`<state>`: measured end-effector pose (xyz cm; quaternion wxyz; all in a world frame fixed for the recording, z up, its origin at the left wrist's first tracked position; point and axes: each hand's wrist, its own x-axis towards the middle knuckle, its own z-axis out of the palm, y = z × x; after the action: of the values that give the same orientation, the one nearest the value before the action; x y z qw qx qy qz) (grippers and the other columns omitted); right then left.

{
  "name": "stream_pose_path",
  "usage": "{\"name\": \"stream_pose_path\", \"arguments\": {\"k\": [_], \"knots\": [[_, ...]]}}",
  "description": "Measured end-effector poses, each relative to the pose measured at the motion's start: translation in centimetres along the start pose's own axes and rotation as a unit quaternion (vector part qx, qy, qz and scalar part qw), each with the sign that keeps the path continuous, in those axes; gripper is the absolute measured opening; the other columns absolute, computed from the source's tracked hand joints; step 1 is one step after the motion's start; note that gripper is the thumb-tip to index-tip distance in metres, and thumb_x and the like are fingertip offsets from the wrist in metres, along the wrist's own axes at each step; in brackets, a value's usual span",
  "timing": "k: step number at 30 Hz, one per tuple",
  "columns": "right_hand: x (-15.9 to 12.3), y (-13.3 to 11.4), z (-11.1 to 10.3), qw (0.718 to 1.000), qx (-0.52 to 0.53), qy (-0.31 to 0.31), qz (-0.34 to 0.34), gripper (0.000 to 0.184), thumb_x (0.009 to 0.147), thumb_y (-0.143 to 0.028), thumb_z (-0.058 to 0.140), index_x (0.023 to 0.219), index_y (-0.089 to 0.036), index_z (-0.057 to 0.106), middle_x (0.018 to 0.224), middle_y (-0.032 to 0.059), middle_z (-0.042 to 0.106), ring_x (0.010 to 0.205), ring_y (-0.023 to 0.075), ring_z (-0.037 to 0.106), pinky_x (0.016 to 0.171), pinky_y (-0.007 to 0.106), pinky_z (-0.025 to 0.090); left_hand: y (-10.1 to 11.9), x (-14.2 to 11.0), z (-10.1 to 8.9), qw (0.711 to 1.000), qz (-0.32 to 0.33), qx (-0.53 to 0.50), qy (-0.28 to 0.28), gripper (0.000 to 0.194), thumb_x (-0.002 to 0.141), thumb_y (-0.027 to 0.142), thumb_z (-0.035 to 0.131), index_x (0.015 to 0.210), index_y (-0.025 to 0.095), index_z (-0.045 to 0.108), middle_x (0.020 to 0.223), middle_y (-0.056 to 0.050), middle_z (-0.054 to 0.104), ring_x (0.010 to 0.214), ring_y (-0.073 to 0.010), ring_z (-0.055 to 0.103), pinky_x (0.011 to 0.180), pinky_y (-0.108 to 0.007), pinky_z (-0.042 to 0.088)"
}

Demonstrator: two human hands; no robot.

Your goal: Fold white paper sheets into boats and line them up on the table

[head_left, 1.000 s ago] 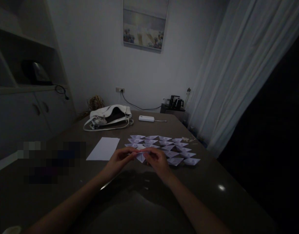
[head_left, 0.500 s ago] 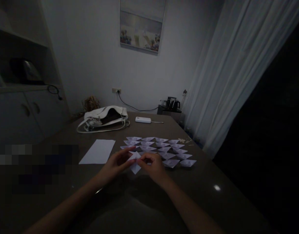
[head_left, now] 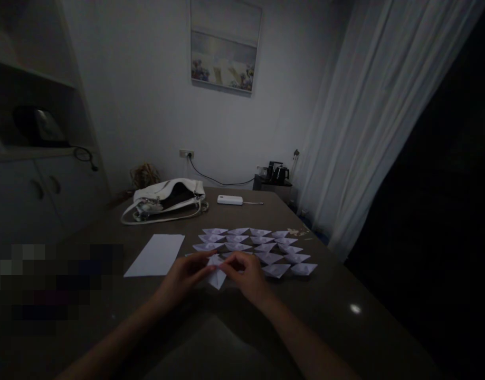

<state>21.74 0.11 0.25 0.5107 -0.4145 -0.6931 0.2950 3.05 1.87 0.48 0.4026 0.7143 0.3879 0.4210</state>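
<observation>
A small piece of folded white paper [head_left: 218,278], pointed at its lower end, is held between my two hands above the table. My left hand [head_left: 187,274] pinches its left side between thumb and fingers. From the right, the thumb and forefinger of my right hand [head_left: 245,272] close on its upper middle. Just behind my hands, several folded paper boats [head_left: 262,240] sit in rows, the nearest ones partly hidden by my fingers. Left of them lies a flat stack of white paper [head_left: 157,255].
A white handbag [head_left: 169,198] rests on the table's far left. Near the back lies a white power bank [head_left: 230,200] with a short cable. Small scraps [head_left: 297,232] lie right of the boats. A sheer curtain [head_left: 377,105] hangs beyond the table's right edge [head_left: 345,262].
The view has tilted slightly upward, so everything sits a little lower in the picture. Both hands keep their hold on the folded paper, with the fingers shifted only slightly.
</observation>
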Motion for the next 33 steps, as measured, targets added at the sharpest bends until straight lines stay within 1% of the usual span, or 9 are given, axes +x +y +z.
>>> {"name": "stream_pose_path", "arguments": {"k": [3, 7, 10, 12, 13, 17, 21, 26, 33], "knots": [[0.0, 0.2, 0.2, 1.000, 0.001, 0.013, 0.008, 0.016, 0.077, -0.028, 0.066, 0.067, -0.017, 0.062, 0.060, -0.0017, 0.058, 0.056, 0.0115, 0.051, 0.054, 0.023, 0.039, 0.0, 0.0, 0.1, 1.000, -0.008, 0.003, -0.006, 0.048, 0.072, 0.041, 0.072, 0.110, 0.013, 0.066, 0.066, 0.002, 0.063, 0.062, -0.0171, 0.059, 0.057, -0.026, 0.045], [-0.1, 0.4, 0.5, 0.999, 0.034, 0.023, 0.018, 0.014, 0.077, -0.027, 0.065, 0.068, -0.017, 0.060, 0.063, -0.0010, 0.059, 0.058, 0.0120, 0.053, 0.056, 0.023, 0.040, 0.1, -0.1, 0.3, 0.999, -0.023, -0.032, -0.013, 0.043, 0.069, 0.042, 0.076, 0.100, 0.014, 0.066, 0.074, -0.001, 0.069, 0.069, -0.0197, 0.063, 0.062, -0.027, 0.048], [-0.1, 0.4, 0.6, 0.997, 0.072, 0.016, 0.035, 0.012, 0.076, -0.028, 0.066, 0.080, -0.018, 0.062, 0.066, -0.0009, 0.062, 0.058, 0.0124, 0.055, 0.057, 0.023, 0.041, 0.1, -0.1, 0.4, 0.998, -0.032, -0.061, -0.001, 0.040, 0.066, 0.042, 0.078, 0.094, 0.016, 0.066, 0.073, -0.001, 0.070, 0.068, -0.0196, 0.065, 0.061, -0.027, 0.049], [0.0, 0.5, 0.6, 0.994, 0.091, 0.006, 0.054, 0.019, 0.076, -0.030, 0.066, 0.089, -0.018, 0.063, 0.069, -0.0002, 0.064, 0.060, 0.0134, 0.057, 0.057, 0.024, 0.042, 0.1, -0.1, 0.5, 0.996, -0.036, -0.082, 0.002, 0.039, 0.065, 0.043, 0.079, 0.091, 0.017, 0.065, 0.071, 0.000, 0.070, 0.068, -0.0196, 0.066, 0.061, -0.027, 0.050], [0.0, 0.7, 0.6, 0.993, 0.096, 0.001, 0.064, 0.020, 0.076, -0.032, 0.066, 0.090, -0.018, 0.064, 0.070, 0.0005, 0.064, 0.062, 0.0140, 0.058, 0.058, 0.024, 0.043, 0.1, -0.1, 0.5, 0.995, -0.040, -0.089, 0.003, 0.039, 0.065, 0.043, 0.079, 0.090, 0.017, 0.065, 0.071, 0.000, 0.071, 0.068, -0.0198, 0.067, 0.062, -0.027, 0.051], [0.3, 1.5, 0.6, 0.990, 0.108, -0.010, 0.095, 0.022, 0.074, -0.039, 0.068, 0.075, -0.017, 0.067, 0.069, 0.0020, 0.065, 0.062, 0.0149, 0.059, 0.059, 0.026, 0.044, 0.5, -0.1, 0.6, 0.995, -0.047, -0.086, 0.016, 0.041, 0.063, 0.045, 0.080, 0.090, 0.017, 0.066, 0.070, 0.000, 0.071, 0.066, -0.0201, 0.067, 0.060, -0.027, 0.052], [0.4, 2.0, 0.7, 0.987, 0.118, -0.005, 0.110, 0.025, 0.070, -0.042, 0.071, 0.068, -0.017, 0.067, 0.063, 0.0007, 0.064, 0.058, 0.0139, 0.057, 0.057, 0.025, 0.043, 0.7, -0.2, 0.6, 0.996, -0.047, -0.077, 0.017, 0.039, 0.065, 0.044, 0.078, 0.091, 0.017, 0.067, 0.069, 0.000, 0.071, 0.065, -0.0196, 0.067, 0.058, -0.027, 0.051], [0.3, 1.6, 0.7, 0.985, 0.125, 0.003, 0.115, 0.029, 0.068, -0.045, 0.072, 0.066, -0.017, 0.067, 0.061, 0.0010, 0.065, 0.056, 0.0135, 0.056, 0.054, 0.024, 0.042, 0.7, -0.3, 0.7, 0.994, -0.053, -0.089, 0.018, 0.039, 0.064, 0.044, 0.078, 0.091, 0.017, 0.068, 0.069, -0.001, 0.071, 0.065, -0.0198, 0.067, 0.059, -0.027, 0.052], [0.3, 1.6, 0.8, 0.985, 0.127, 0.020, 0.117, 0.025, 0.066, -0.041, 0.074, 0.065, -0.017, 0.067, 0.059, 0.0008, 0.064, 0.055, 0.0134, 0.056, 0.054, 0.024, 0.043, 0.1, -0.4, 0.8, 0.995, -0.041, -0.082, 0.025, 0.040, 0.066, 0.043, 0.077, 0.095, 0.017, 0.068, 0.070, -0.001, 0.071, 0.066, -0.0207, 0.067, 0.060, -0.028, 0.052]]}}
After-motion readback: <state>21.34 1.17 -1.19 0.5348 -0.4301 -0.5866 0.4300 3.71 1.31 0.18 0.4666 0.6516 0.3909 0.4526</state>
